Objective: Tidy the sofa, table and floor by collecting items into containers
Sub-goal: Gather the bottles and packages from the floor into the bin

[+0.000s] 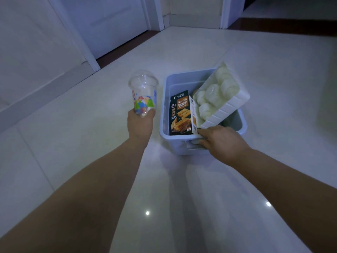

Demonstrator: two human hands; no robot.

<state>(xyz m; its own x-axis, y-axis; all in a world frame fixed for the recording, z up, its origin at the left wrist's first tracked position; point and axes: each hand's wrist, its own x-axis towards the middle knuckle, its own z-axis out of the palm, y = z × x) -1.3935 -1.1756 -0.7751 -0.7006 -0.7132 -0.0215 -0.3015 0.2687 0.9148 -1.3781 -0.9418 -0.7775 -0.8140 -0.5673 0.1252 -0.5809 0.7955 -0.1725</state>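
A pale blue plastic bin [166,108] stands on the white tiled floor. Inside it a dark Franzzi cracker box [180,114] stands upright, and a white tray of round white buns [218,97] leans tilted across the bin's right side. My right hand [221,142] grips the bin's near rim at its handle, fingers curled over the edge. My left hand [140,123] holds the base of a clear plastic cup [144,92] with a domed lid and colourful print, upright, just left of the bin.
White doors and door frames [109,24] run along the left and back, with a dark threshold strip [282,24] at the far right. Glossy floor tiles [182,207] spread all around the bin.
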